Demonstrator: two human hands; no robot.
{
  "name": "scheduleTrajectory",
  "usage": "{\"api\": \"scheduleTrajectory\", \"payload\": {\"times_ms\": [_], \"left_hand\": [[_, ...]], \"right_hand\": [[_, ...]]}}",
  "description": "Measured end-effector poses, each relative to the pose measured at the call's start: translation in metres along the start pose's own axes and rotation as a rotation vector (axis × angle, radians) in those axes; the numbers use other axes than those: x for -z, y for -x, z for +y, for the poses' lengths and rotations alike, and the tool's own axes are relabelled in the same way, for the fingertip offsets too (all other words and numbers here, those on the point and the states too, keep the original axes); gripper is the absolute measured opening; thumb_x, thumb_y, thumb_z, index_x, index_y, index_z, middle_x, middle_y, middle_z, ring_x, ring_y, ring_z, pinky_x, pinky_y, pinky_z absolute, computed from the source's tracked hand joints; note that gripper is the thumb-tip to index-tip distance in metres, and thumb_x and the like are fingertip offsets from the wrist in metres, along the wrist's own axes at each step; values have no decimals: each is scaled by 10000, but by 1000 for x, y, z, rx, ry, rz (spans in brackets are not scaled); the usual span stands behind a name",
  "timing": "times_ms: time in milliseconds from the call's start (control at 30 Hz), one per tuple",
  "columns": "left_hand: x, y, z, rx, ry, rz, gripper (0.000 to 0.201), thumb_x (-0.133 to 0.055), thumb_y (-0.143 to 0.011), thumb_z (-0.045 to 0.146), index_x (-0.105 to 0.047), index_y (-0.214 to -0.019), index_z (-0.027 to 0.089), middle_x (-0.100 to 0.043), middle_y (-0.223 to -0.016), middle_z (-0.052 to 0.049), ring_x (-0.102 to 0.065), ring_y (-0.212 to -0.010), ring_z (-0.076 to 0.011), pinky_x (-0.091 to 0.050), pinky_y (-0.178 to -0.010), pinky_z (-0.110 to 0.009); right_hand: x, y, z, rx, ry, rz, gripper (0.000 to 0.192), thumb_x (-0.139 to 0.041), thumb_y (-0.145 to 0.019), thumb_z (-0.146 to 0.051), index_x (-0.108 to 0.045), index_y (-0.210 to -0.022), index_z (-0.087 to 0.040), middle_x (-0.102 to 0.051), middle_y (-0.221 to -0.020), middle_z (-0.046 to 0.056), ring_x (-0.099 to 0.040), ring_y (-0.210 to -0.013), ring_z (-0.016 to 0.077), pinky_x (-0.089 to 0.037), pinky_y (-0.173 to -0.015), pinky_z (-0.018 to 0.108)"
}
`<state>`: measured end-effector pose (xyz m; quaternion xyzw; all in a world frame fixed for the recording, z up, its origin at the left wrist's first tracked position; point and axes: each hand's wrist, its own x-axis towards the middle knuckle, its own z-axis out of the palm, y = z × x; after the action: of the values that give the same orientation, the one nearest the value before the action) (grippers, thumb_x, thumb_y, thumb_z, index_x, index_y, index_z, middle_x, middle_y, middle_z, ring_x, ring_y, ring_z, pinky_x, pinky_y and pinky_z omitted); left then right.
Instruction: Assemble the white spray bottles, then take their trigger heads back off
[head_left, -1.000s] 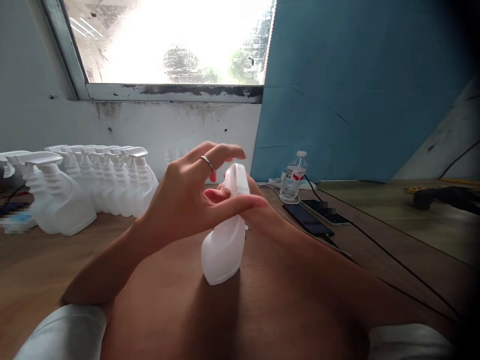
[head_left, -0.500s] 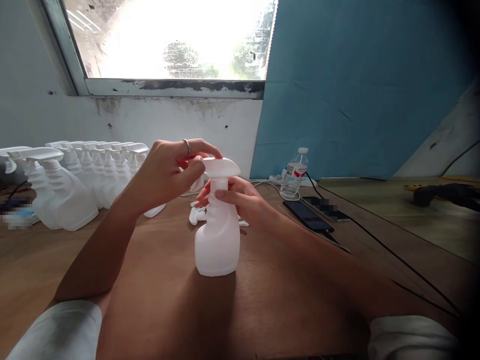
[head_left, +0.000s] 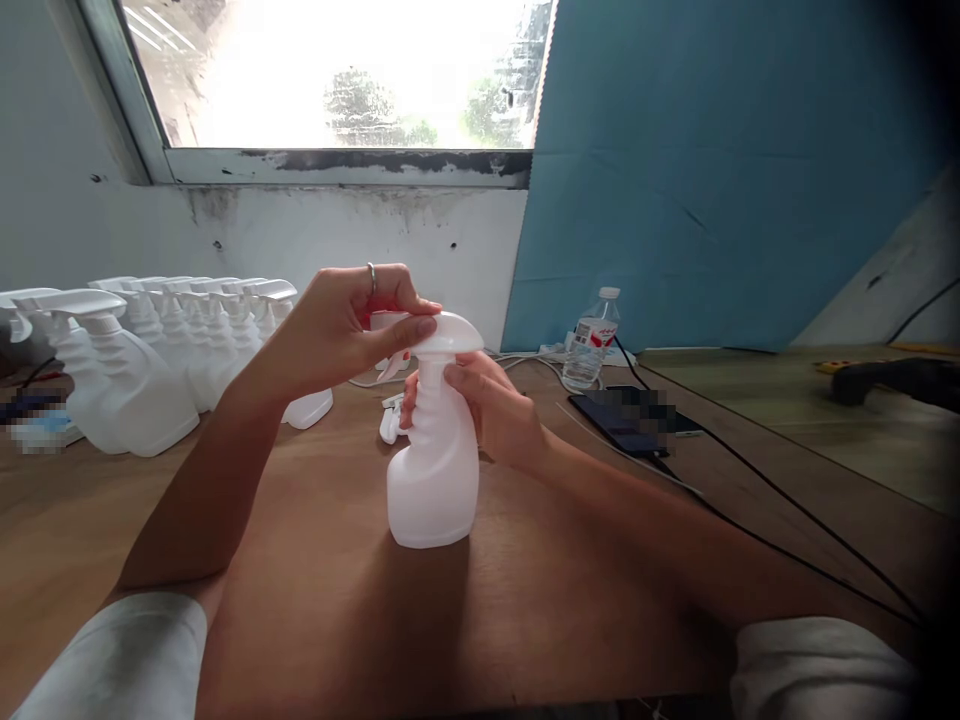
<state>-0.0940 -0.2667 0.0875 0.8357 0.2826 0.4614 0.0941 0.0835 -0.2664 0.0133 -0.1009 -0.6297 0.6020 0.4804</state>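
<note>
The white spray bottle (head_left: 433,470) stands upright on the desk (head_left: 315,560), right of the row of finished bottles (head_left: 150,350). The right hand (head_left: 491,415) closes its grip around the bottle neck. The left hand (head_left: 345,325) pinches the trigger head (head_left: 439,335) on top. Risk: uneven pressure from the left hand may seat the head crooked or tip the bottle toward the loose parts (head_left: 391,425) behind it.

Brown wooden bench (head_left: 315,600) against a white wall (head_left: 300,230), stained and scuffed under the sill. Bright window (head_left: 337,70) above, blown out with daylight, trees faint outside. Blue panel (head_left: 712,170) leans at right, pale wall behind it.
</note>
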Motion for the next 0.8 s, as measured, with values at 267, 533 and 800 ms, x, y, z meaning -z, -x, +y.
{"api": "scheduleTrajectory", "payload": {"times_ms": [267, 533, 800], "left_hand": [[-2, 5, 6, -21, -13, 15, 203, -663, -802, 351, -589, -731, 176, -683, -867, -25, -673, -794, -166, -571, -622, -264], [-2, 8, 10, -34, -28, 33, 186, -660, -796, 328, -582, -715, 181, -694, -829, -24, -682, -756, -163, -567, -589, -252], [-8, 9, 13, -36, -73, 87, 166, -652, -790, 325, -604, -721, 182, -696, -808, -19, -676, -755, -163, -570, -598, -255]], "right_hand": [[-8, 4, -4, 42, 15, 5, 305, -692, -800, -386, -551, -959, -167, -622, -724, 16, -630, -624, 158, -535, -556, 292], [-5, 4, -2, 34, 5, -9, 305, -681, -803, -392, -572, -980, -168, -631, -761, 33, -631, -659, 160, -538, -587, 290], [-13, 5, -1, 55, 133, 116, 327, -754, -746, -403, -586, -902, -169, -629, -701, 18, -612, -606, 153, -522, -542, 287]]}}
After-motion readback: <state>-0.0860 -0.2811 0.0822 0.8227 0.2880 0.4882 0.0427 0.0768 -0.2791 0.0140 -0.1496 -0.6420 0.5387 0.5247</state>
